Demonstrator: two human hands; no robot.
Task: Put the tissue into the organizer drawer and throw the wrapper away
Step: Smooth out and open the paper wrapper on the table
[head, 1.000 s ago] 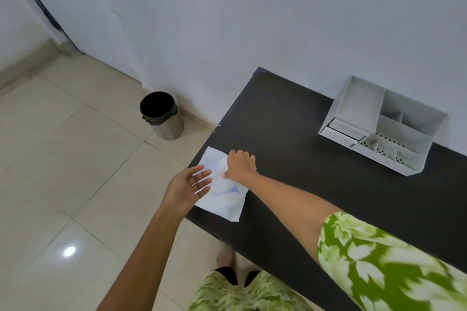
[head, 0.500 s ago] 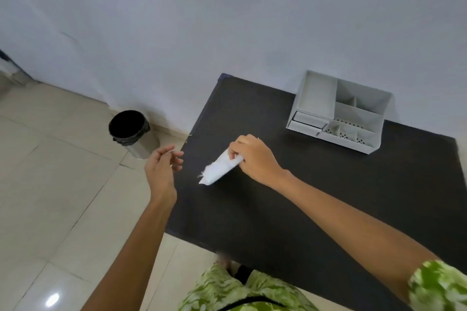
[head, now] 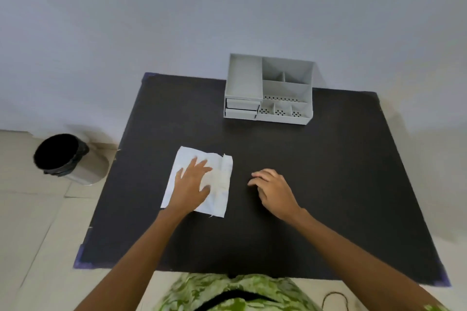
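A flat white tissue packet (head: pixel 219 179) lies on the black table (head: pixel 328 184), left of centre. My left hand (head: pixel 192 185) rests flat on it, palm down, fingers spread. To its right, my right hand (head: pixel 274 188) hovers just above the tabletop with fingers loosely curled and nothing in it. The grey organizer (head: pixel 269 89) stands at the back of the table against the wall; its two small drawers (head: pixel 241 108) at the front left are closed. A steel bin (head: pixel 69 159) with a black liner stands on the floor left of the table.
A pale wall runs behind the table. Beige floor tiles (head: pixel 32 222) surround it on the left. A thin dark cord (head: pixel 336 300) lies near the bottom edge by my green patterned clothing.
The packet was held pinched in my right hand above the table's left side; now it lies flat under my left hand and my right hand has let go. The view has swung to face the table.
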